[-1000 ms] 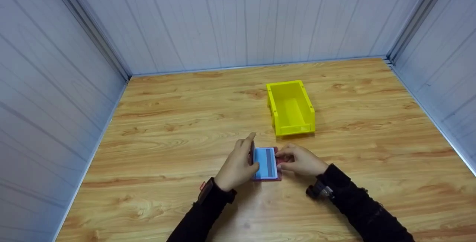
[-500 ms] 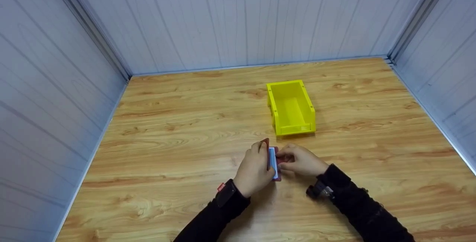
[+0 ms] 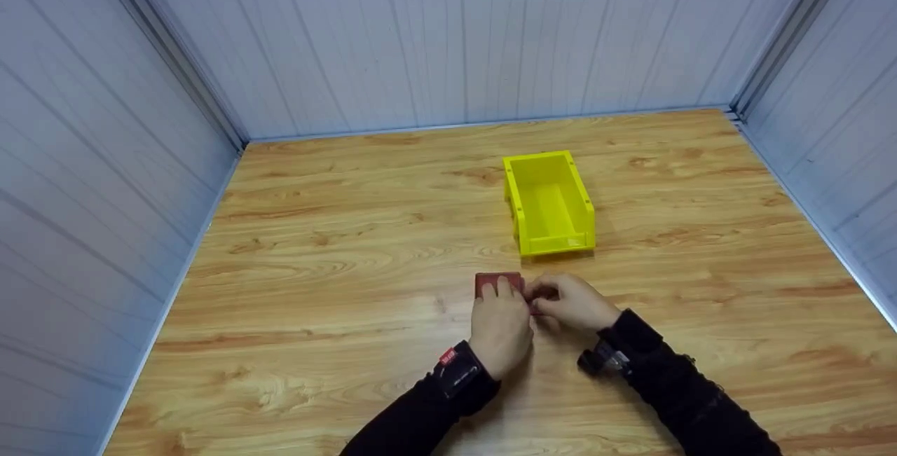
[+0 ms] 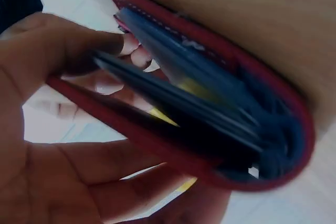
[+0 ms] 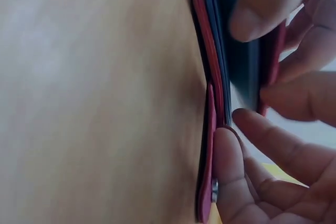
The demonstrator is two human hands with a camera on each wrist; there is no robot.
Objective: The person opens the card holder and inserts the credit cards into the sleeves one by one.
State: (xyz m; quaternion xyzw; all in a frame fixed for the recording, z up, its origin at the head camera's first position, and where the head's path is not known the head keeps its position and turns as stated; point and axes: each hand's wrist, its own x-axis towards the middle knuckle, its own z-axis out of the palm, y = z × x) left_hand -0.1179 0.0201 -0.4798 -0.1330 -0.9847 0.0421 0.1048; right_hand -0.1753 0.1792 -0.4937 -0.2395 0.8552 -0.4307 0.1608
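Note:
A small red card holder (image 3: pixel 499 279) with dark sleeves inside lies on the table, partly covered by my hands. In the left wrist view its cover (image 4: pixel 136 129) stands apart from the sleeves (image 4: pixel 173 90), like a half-folded book. My left hand (image 3: pixel 501 333) lies over the cover, its fingers outside and its thumb at the inner sleeves. At the right edge my right hand (image 3: pixel 571 302) holds the card holder with thumb and fingers. Beside those fingers, in the right wrist view, a red strap (image 5: pixel 206 174) carries a metal snap (image 5: pixel 214 190).
A yellow plastic bin (image 3: pixel 550 207) stands just beyond the hands, its low front towards me. Pale panelled walls (image 3: pixel 434 36) border the wood-grain table (image 3: pixel 336 232) at the back and both sides.
My left hand has swung the cover from left to right over the sleeves, so its red outside now faces up. My right hand has stayed nearly in place at the right edge.

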